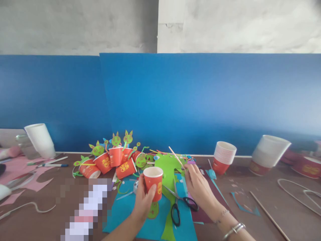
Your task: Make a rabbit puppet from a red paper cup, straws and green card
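Observation:
My left hand (144,201) is wrapped round a red paper cup (150,184) with a white rim and yellow lettering, held upright with its mouth up. To the right of it my right hand (197,182) is closed on a thin pale stick (176,156), which points up and to the left. Between and below my hands lie black-handled scissors (177,214), blades apart, on green paper (167,231) and a blue sheet (125,214). Below the cup, a green animal-face cutout (153,211) is partly hidden by my left hand.
Red cups (102,163) decorated with green faces crowd the back left. Stacked red cups (224,159) stand at the back right, near a bagged stack (268,155). Pens (54,165) and pink scraps (37,179) lie left; a thin rod (268,214) lies right.

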Demonstrator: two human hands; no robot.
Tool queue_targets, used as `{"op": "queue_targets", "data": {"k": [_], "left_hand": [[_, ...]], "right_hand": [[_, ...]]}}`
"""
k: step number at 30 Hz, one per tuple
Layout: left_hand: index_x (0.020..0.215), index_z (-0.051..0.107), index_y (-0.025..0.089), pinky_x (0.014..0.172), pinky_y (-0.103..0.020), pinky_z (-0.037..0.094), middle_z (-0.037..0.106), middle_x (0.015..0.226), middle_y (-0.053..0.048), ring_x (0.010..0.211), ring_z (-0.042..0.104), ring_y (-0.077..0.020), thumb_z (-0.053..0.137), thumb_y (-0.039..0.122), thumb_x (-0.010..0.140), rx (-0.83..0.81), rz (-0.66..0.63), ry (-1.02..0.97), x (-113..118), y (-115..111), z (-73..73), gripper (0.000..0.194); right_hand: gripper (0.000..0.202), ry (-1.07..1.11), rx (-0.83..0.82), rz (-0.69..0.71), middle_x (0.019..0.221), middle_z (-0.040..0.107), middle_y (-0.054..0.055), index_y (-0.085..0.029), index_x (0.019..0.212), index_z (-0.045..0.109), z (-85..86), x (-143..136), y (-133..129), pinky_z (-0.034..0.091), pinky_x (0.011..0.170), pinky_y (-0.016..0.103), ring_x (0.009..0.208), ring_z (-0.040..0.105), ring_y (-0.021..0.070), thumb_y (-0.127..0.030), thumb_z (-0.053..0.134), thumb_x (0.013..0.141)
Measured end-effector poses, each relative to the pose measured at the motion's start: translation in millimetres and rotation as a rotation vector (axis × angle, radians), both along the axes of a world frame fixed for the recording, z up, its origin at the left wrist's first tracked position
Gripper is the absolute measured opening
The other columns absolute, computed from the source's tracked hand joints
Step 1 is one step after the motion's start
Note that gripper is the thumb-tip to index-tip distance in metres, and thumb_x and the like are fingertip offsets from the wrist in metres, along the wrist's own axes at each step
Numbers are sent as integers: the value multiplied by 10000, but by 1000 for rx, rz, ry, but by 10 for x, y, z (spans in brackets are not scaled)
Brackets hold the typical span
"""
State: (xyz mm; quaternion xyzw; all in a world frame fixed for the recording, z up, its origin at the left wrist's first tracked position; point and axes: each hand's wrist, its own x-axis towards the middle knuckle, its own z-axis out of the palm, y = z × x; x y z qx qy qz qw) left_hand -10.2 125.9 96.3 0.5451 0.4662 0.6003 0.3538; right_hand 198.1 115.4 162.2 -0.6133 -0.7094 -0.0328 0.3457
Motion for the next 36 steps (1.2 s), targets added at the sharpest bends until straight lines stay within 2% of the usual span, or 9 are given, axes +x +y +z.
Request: {"op": "queue_targets", "data": {"k": [2,6,10,14,18,22,27,31,36], "left_hand": [[1265,495,182,879,-402,540,621,1245,-153,1128,608,-294,535,492,810,-105,-109,-175,-8,-3,10,552],[1217,542,200,829,-402,538,658,1169,-131,1057,637,-294,553,608,767,-256,-302,-458,-11,-11,57,607],[1222,507,195,752,-359,532,676,1051,-108,899,661,-250,651,607,694,-274,-360,-379,-3,-21,93,686],[1184,501,161,801,-388,518,660,1031,-105,924,636,-265,753,439,604,-146,-104,6,15,-30,135,690],[1193,471,157,884,-440,492,633,1099,-126,1018,617,-292,714,372,645,23,140,241,17,-31,162,636],[1221,452,181,872,-431,508,629,1136,-124,1029,626,-284,693,333,705,140,199,370,2,-22,116,590],[1217,457,177,847,-430,530,639,1101,-131,1003,638,-285,703,285,726,323,282,549,-2,-20,31,560],[1222,444,153,830,-433,539,642,1080,-153,978,646,-292,699,271,741,433,321,626,-1,-17,4,556],[1231,434,143,815,-432,544,638,1075,-161,968,647,-295,696,287,756,452,334,645,-4,-17,15,561]], "right_hand": [[251,141,-19,106,957,630,107,-184,1036,520,25,-37,-16,480,743,334,857,610,230,-232,293,942],[285,226,-269,218,720,628,28,-199,976,582,97,-137,-100,443,599,284,649,596,192,-287,312,950],[346,209,-350,253,675,633,21,-180,1117,606,136,-189,-163,409,572,288,602,580,188,-275,328,933],[422,440,-408,301,678,644,11,-146,1276,517,167,-184,-162,421,531,264,586,580,168,-297,353,918],[363,561,-570,332,633,674,4,-123,1139,604,207,-181,-199,417,472,224,485,559,123,-292,420,876],[297,547,-741,342,567,674,-27,-146,1044,633,236,-235,-284,307,339,176,296,413,60,-266,453,841],[229,614,-844,368,505,648,-41,-145,916,641,287,-260,-316,231,276,146,246,380,38,-233,455,813],[227,689,-853,372,491,636,-41,-140,874,653,311,-277,-317,201,267,146,241,366,30,-224,459,792],[278,663,-814,311,465,611,-45,-124,916,675,318,-361,-355,198,259,161,228,343,38,-210,447,782]]}}
